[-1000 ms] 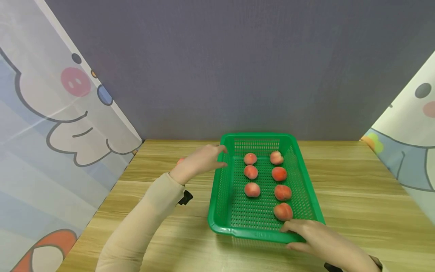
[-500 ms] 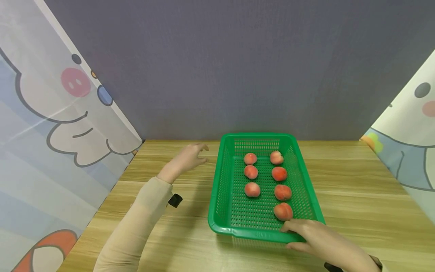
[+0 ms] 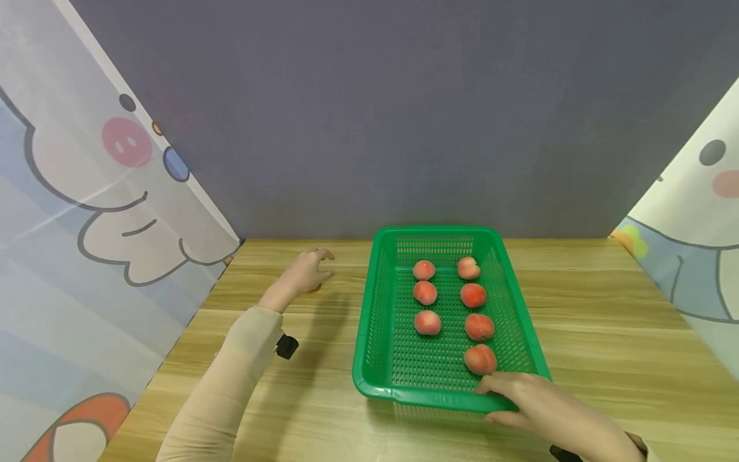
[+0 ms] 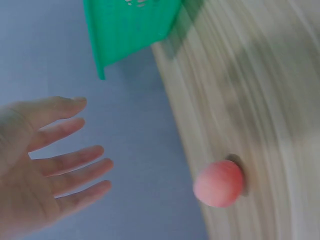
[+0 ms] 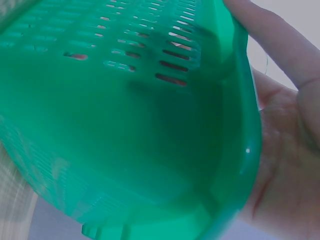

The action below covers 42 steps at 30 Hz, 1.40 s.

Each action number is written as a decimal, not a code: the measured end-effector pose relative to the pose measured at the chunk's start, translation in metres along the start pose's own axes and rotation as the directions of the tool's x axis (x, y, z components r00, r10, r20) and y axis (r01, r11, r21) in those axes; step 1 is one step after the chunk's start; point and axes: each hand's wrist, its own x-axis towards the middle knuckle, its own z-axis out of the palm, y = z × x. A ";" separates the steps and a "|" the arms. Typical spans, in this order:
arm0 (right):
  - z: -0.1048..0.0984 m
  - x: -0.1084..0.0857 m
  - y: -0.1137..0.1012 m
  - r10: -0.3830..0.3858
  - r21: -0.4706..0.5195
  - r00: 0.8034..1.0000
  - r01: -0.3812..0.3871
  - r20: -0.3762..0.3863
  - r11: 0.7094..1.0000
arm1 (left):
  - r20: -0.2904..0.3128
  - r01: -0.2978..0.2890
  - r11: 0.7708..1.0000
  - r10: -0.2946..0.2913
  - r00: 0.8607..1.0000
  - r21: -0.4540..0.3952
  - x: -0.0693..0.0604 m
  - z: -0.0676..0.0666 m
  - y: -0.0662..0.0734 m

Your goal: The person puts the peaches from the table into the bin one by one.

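Above the table, left of the green plastic basket [image 3: 427, 396], hangs my left hand [image 3: 303, 273], its fingers relaxed and spread with nothing between them. In the left wrist view a lone peach [image 4: 220, 184] lies on the table apart from this hand; in the head view the hand or wrist seems to hide it. My right hand [image 3: 537, 404] grips the basket's rim [image 5: 250, 150] at the near right corner, thumb outside and fingers over the edge. Inside the basket are two columns of peaches: three on the left [image 3: 427, 323], several on the right [image 3: 480, 327].
The wooden table [image 3: 612, 333] runs back to a grey wall [image 3: 427, 115]. Cartoon-printed sheets [image 3: 115, 244] stand along both sides. The basket's far end is close to the wall. Bare wood shows on both sides of the basket.
My left hand has moved leftward, from the basket's left rim to above the table. My right hand, the basket and the peaches inside have stayed put.
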 end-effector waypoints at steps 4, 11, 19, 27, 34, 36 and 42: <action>0.000 0.000 0.000 0.003 0.004 1.000 -0.003 0.006 1.000 | -0.012 0.020 1.000 -0.020 1.000 -0.004 0.001 0.005 -0.013; 0.000 0.001 0.000 0.016 0.009 1.000 -0.016 0.016 1.000 | -0.017 0.065 0.998 -0.066 0.998 -0.009 0.002 0.013 -0.030; -0.001 0.002 0.000 0.023 0.002 1.000 -0.023 0.019 1.000 | -0.032 0.080 0.997 -0.080 0.996 0.014 0.003 0.022 -0.043; 0.000 0.001 0.000 -0.004 -0.009 1.000 0.004 -0.003 1.000 | -0.056 0.087 0.996 -0.086 0.995 0.017 0.006 0.031 -0.053; 0.000 0.001 0.000 0.015 -0.004 1.000 -0.015 0.008 1.000 | -0.029 0.147 0.989 -0.147 0.989 0.003 0.009 0.037 -0.059; 0.001 0.000 0.000 0.016 -0.005 1.000 -0.016 0.008 1.000 | -0.012 0.158 0.987 -0.158 0.987 0.003 0.010 0.039 -0.061; 0.001 -0.001 0.001 0.009 -0.013 1.000 -0.009 0.005 1.000 | -0.008 0.170 0.985 -0.170 0.985 0.010 0.011 0.045 -0.066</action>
